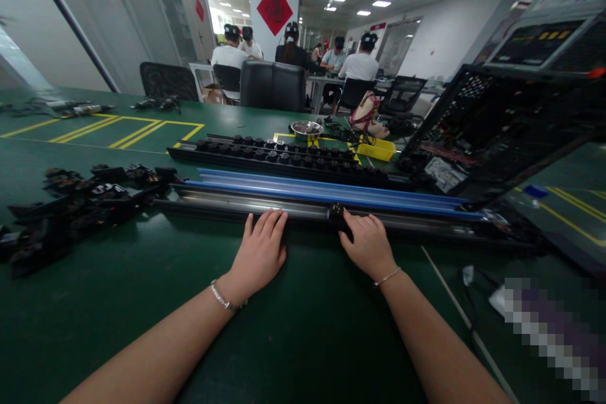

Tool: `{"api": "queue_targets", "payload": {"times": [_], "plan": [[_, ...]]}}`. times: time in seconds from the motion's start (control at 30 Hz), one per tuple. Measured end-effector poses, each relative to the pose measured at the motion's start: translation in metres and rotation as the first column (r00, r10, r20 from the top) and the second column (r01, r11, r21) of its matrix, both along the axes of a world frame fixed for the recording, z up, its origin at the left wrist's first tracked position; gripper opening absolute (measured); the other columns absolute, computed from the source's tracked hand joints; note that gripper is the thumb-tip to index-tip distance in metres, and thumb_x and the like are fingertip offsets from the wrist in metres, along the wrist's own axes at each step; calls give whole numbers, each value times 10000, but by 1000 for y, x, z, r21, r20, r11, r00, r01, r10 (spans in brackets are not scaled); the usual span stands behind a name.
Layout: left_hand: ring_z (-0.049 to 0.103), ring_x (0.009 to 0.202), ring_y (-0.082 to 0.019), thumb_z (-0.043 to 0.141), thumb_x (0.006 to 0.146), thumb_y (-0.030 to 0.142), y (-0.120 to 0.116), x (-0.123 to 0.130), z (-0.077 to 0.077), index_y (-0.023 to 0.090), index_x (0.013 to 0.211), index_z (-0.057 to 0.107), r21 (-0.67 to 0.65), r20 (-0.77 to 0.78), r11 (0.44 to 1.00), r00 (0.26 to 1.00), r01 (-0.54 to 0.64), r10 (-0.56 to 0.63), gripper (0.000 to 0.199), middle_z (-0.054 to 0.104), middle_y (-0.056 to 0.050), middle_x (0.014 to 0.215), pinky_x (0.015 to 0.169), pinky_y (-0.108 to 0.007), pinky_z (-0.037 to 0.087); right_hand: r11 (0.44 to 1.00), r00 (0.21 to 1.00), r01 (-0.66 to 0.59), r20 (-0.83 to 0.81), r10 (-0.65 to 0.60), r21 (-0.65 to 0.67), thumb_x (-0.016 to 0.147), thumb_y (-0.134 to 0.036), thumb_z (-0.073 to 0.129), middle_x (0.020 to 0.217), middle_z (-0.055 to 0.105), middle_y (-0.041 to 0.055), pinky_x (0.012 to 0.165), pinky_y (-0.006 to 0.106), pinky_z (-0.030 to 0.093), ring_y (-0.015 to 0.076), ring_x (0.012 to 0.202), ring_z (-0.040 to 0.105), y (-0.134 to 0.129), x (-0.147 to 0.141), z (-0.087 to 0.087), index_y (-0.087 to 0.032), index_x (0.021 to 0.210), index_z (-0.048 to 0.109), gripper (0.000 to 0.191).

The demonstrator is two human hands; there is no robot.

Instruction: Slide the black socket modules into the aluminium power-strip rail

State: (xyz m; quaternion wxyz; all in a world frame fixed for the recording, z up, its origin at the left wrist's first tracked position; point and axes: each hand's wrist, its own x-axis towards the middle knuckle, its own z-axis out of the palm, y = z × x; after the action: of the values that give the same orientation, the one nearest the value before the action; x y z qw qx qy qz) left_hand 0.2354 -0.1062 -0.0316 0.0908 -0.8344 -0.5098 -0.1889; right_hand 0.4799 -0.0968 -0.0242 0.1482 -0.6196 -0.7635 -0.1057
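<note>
A long black channel with a shiny metallic inside lies across the table in front of me. My left hand rests over its near edge, palm down, fingers stretched out and slightly spread, holding nothing. Inside the channel sits a small black socket module with brass-coloured contacts. Against this module's right side is the index fingertip of my right hand; the thumb lies apart, lower at the channel's near wall. The other right fingers are partly hidden. Just behind runs a long blue strip.
Black socket parts lie heaped at left. Farther back are a rail filled with black modules, a metal bowl and a yellow tray. An open computer case stands at right. A thin rod lies right of my arm.
</note>
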Motion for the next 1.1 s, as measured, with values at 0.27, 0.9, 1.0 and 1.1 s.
{"api": "queue_targets", "payload": {"times": [0.27,0.9,1.0,1.1], "plan": [[282,1307,-269,472,770,229,1,1,-1,157,1353,314,-3,15,1000,1000,9,-9,609,399,-125,1376,1078,-515,210,1000,1000,-12,-14,13,14,804,-302,433,1033,632,91,967,425,273,226,979,533,-1,-3,-2,-157,1263,448,482],[268,1313,-269,461,776,233,1,0,-2,155,1360,302,-10,12,1000,1000,14,-14,610,380,-119,1392,1081,-517,196,1000,1000,-7,-4,7,22,798,-298,447,1020,632,84,966,415,273,220,971,535,0,-3,-3,-157,1255,454,479],[259,1317,-265,450,783,239,1,0,-2,156,1360,300,-17,8,1000,1000,12,-12,602,369,-109,1401,1084,-514,190,1000,1000,-5,-7,5,17,800,-293,446,1013,633,88,968,413,271,221,972,534,-1,-3,-3,-150,1256,454,478],[258,1317,-264,451,783,241,1,0,-2,155,1358,301,-17,3,1000,1000,9,-9,601,371,-107,1399,1083,-514,194,1000,1000,-6,-8,6,9,800,-293,444,1015,631,90,967,415,272,222,969,534,-1,-3,-2,-144,1256,454,479]]}}
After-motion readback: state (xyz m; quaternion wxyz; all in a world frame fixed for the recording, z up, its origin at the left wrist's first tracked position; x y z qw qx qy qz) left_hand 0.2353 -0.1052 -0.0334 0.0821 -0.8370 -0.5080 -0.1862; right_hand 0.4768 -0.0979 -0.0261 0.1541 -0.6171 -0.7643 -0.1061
